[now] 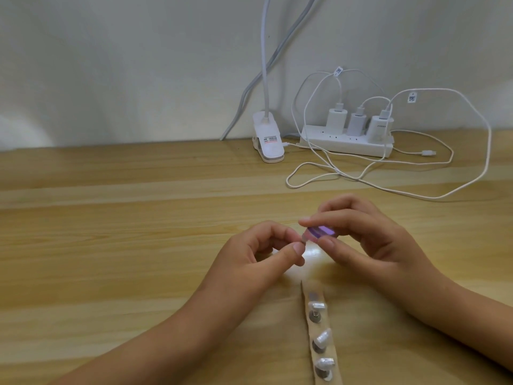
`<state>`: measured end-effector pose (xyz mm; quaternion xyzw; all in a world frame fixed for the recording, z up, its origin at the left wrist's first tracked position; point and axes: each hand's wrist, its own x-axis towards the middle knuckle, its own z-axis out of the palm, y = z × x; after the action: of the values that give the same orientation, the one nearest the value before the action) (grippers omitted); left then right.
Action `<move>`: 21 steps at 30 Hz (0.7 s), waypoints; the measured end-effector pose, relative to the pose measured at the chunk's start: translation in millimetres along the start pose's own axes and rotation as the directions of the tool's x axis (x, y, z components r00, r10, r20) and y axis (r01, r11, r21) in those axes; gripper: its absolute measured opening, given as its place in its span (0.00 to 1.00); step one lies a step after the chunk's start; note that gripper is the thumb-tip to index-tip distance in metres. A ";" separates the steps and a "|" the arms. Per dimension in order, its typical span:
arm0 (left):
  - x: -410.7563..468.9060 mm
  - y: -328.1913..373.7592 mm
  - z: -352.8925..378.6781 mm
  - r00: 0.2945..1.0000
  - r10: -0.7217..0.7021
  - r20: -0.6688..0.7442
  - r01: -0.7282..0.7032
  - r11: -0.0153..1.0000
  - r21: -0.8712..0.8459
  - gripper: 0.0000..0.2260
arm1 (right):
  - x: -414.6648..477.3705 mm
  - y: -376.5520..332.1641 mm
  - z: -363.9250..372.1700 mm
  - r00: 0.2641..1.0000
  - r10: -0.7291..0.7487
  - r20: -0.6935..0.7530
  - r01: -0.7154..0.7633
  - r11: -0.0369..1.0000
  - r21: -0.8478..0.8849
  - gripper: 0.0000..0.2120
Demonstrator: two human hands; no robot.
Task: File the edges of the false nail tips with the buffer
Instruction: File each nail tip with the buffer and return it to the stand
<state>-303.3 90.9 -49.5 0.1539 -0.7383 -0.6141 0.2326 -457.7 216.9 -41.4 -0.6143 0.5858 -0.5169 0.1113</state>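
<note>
**One tip against the buffer, mid-frame**

One false nail tip (303, 239) sits pinched between thumb and forefinger of the left hand (258, 254), just right of the frame's centre; it is small and blurred, so its exact edge cannot be made out. The purple buffer (321, 232) touches it from the right, gripped between the thumb and curled fingers of the right hand (369, 232).

To file well, I judge the pinch should stay close to the tip's free edge so the thin plastic does not flex; light strokes along the rim in one direction, turning the tip a little between passes, should keep the curve even; heavy pressure could flick so small a piece out of the fingers.

The buffer looks like a short, flat block with a glossy lilac face; the tip seems pale and translucent. Below, at lower centre-right, a matte brown cardboard strip (319, 287) carries three pearly mounted tips (323, 336) on small round bases. The table (138, 232) is banded light wood grain; at upper right lie a white power strip (347, 143), smooth plug-in chargers (356, 123) and looping cables (416, 190).
</note>
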 end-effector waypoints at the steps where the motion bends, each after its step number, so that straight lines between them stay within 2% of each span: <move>1: -0.1 0.5 0.1 1.000 0.001 0.002 -0.001 1.000 -0.006 0.05 | -0.7 -0.6 0.0 0.999 -0.045 0.003 0.045 0.999 -0.028 0.11; 3: -0.5 1.0 -0.3 1.000 0.002 0.002 -0.002 1.000 -0.012 0.05 | -1.0 -1.6 0.6 0.998 -0.058 0.000 0.058 0.998 -0.033 0.11; 6: -1.4 -0.5 -0.9 1.000 0.000 0.012 0.001 1.000 -0.018 0.05 | -0.7 -1.2 0.1 1.000 0.014 -0.013 -0.013 0.999 0.041 0.12; 9: -1.3 -0.1 -1.3 1.000 0.006 0.020 -0.006 1.000 -0.011 0.04 | -1.8 0.9 1.3 0.999 -0.035 0.014 0.035 0.999 0.015 0.11; 12: -1.4 -0.5 -1.7 1.000 0.010 0.017 -0.010 1.000 -0.025 0.03 | -1.0 3.4 -0.4 1.000 0.019 0.006 -0.020 0.998 0.063 0.11; 15: -1.7 0.6 -0.9 1.000 0.016 0.023 -0.016 1.000 -0.021 0.03 | -2.1 4.5 -1.1 0.999 -0.034 0.025 0.033 0.998 0.045 0.11; 19: -1.7 1.0 -1.3 1.000 0.019 0.014 -0.019 0.999 -0.028 0.03 | -1.7 4.3 -0.5 1.000 0.021 0.001 -0.021 0.997 0.073 0.11; 21: -1.5 1.3 -1.1 1.000 0.019 0.022 -0.019 1.000 -0.015 0.02 | -2.2 4.5 -0.1 1.000 -0.009 0.013 0.008 0.999 0.051 0.11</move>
<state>-301.3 91.0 -48.3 0.1383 -0.7377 -0.6190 0.2314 -460.0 217.4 -45.7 -0.6172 0.5691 -0.5279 0.1284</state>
